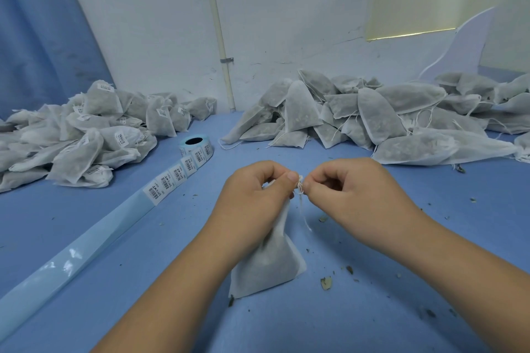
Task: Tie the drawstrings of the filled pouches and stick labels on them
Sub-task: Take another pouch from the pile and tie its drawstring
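Pouch (272, 266) stands at the front middle of the table (372, 324), base on the blue top, gathered neck held up between both hands. The left grip (255, 198) is curled round the neck, its thumb and forefinger pinching at the puckered mouth. The right grip (352, 189), fingers curled, pinches the drawstring (300, 190) from the other side, and the two sets of fingertips nearly touch. One loose end of string hangs down beside the pouch. Leaf bits (325, 284) lie scattered on the table near it. Farther back on the left sits a roll (196, 147) of barcode labels; its strip (169, 180) runs toward the near left edge, with labels on the far part and shiny backing (71, 255) closer in. A left pile (80, 129) of labelled pouches lies beyond the strip. A right pile (387, 117) of pouches with trailing strings lies against the wall (286, 23).
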Motion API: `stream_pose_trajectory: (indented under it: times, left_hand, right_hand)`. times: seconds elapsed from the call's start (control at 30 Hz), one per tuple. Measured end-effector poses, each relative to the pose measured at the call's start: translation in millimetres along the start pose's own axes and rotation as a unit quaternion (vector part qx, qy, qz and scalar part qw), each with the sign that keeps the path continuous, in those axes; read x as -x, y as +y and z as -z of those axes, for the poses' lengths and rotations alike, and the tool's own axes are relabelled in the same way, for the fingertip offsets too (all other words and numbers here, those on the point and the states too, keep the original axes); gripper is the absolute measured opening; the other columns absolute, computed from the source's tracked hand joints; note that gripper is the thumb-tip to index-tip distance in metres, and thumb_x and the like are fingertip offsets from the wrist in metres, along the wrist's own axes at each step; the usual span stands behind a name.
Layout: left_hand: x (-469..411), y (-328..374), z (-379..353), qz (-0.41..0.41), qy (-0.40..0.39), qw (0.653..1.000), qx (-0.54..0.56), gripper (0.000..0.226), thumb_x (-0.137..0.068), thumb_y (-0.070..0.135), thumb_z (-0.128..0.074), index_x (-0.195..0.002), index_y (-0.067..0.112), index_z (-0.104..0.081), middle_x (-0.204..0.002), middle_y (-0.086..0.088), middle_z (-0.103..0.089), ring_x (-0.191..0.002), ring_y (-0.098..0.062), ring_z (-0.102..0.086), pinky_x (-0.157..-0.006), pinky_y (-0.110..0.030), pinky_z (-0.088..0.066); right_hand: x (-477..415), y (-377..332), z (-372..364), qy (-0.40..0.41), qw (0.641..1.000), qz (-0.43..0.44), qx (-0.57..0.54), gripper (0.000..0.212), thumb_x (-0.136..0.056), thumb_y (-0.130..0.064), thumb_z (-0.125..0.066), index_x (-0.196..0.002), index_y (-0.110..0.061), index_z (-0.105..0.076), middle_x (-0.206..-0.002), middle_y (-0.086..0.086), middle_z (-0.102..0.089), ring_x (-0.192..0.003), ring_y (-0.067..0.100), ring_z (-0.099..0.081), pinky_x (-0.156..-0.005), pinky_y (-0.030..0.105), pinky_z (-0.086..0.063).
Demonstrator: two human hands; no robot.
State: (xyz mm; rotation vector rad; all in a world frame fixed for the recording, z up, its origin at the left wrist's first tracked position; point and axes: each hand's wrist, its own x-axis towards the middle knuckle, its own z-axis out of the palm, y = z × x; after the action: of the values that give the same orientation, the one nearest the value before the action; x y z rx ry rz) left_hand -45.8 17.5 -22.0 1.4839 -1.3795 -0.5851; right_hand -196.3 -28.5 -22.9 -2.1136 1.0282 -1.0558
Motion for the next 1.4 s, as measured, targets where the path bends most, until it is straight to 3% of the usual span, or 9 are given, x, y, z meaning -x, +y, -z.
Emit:
stream_pose_trajectory:
  times: [0.27,0.47,0.57,0.77,1.03,1.17,1.3,1.4]
  left_hand:
    - [4,6,0,0.051,-0.066,0.995,0.053,0.043,-0.097,0.026,-0.056,-0.055,0.030,-0.065,-0.051,0.014,-0.056,-0.051,-0.008,-0.047,-0.058,-0.025,-0.038]
    - [5,8,0,0.082,-0.064,0.988,0.117,0.036,-0.095,0.026,-0.058,-0.060,0.020,-0.063,-0.057,-0.002,-0.051,-0.054,-0.017,-0.040,-0.052,-0.026,-0.033]
    - [5,8,-1,0.091,-0.065,0.985,0.134,0.036,-0.096,0.025,-0.057,-0.061,0.022,-0.065,-0.054,0.005,-0.056,-0.049,-0.012,-0.043,-0.050,-0.023,-0.036]
    - [5,6,-2,0.091,-0.059,0.985,0.137,0.034,-0.095,0.026,-0.059,-0.062,0.021,-0.065,-0.055,0.004,-0.055,-0.050,-0.012,-0.044,-0.052,-0.025,-0.037]
    - [4,5,-2,0.096,-0.064,0.981,0.155,0.033,-0.095,0.026,-0.058,-0.063,0.019,-0.065,-0.053,0.006,-0.056,-0.046,-0.010,-0.044,-0.049,-0.023,-0.036]
    - [3,3,-2,0.095,-0.052,0.981,0.160,0.035,-0.093,0.030,-0.061,-0.060,0.021,-0.066,-0.055,0.001,-0.053,-0.050,-0.015,-0.042,-0.051,-0.026,-0.034]
    - [2,3,-1,0.088,-0.047,0.980,0.170,0.027,-0.078,0.041,-0.066,-0.060,0.020,-0.064,-0.062,-0.008,-0.046,-0.052,-0.019,-0.039,-0.054,-0.030,-0.032]
    - [1,0,-2,0.085,-0.045,0.981,0.168,0.031,-0.086,0.037,-0.067,-0.059,0.021,-0.064,-0.059,-0.004,-0.049,-0.050,-0.016,-0.041,-0.052,-0.026,-0.034]
  right_hand:
    - [2,1,-1,0.032,0.998,0.017,0.044,0.017,-0.079,-0.023,-0.063,-0.062,-0.023,-0.064,-0.052,-0.014,-0.052,-0.049,0.004,-0.046,-0.050,0.020,-0.039]
    - [6,-5,-3,0.093,0.992,0.064,0.064,0.013,-0.072,-0.033,-0.060,-0.059,-0.030,-0.061,-0.065,-0.013,-0.058,-0.064,0.005,-0.051,-0.053,0.023,-0.040]
    - [7,-7,-4,0.113,0.988,0.073,0.082,0.012,-0.068,-0.040,-0.056,-0.062,-0.030,-0.060,-0.060,-0.010,-0.053,-0.066,0.004,-0.050,-0.054,0.021,-0.039]
    - [10,-10,-3,0.103,0.983,0.077,0.131,0.016,-0.071,-0.038,-0.053,-0.067,-0.028,-0.064,-0.063,-0.012,-0.054,-0.058,0.003,-0.048,-0.057,0.023,-0.040]
    - [6,-9,1,0.117,0.982,0.088,0.120,0.016,-0.073,-0.036,-0.054,-0.072,-0.026,-0.066,-0.067,-0.012,-0.055,-0.062,0.004,-0.052,-0.063,0.033,-0.048]
    - [8,-10,2,0.134,0.979,0.119,0.097,0.020,-0.071,-0.044,-0.048,-0.070,-0.030,-0.063,-0.065,-0.013,-0.053,-0.061,0.007,-0.053,-0.057,0.031,-0.046]
    - [9,-9,-3,0.116,0.979,0.126,0.111,0.010,-0.073,-0.037,-0.058,-0.066,-0.031,-0.061,-0.061,-0.013,-0.052,-0.062,0.005,-0.051,-0.056,0.027,-0.045]
    - [8,-6,-4,0.113,0.980,0.122,0.111,0.012,-0.075,-0.036,-0.065,-0.065,-0.030,-0.064,-0.059,-0.013,-0.052,-0.062,0.005,-0.051,-0.057,0.024,-0.042]
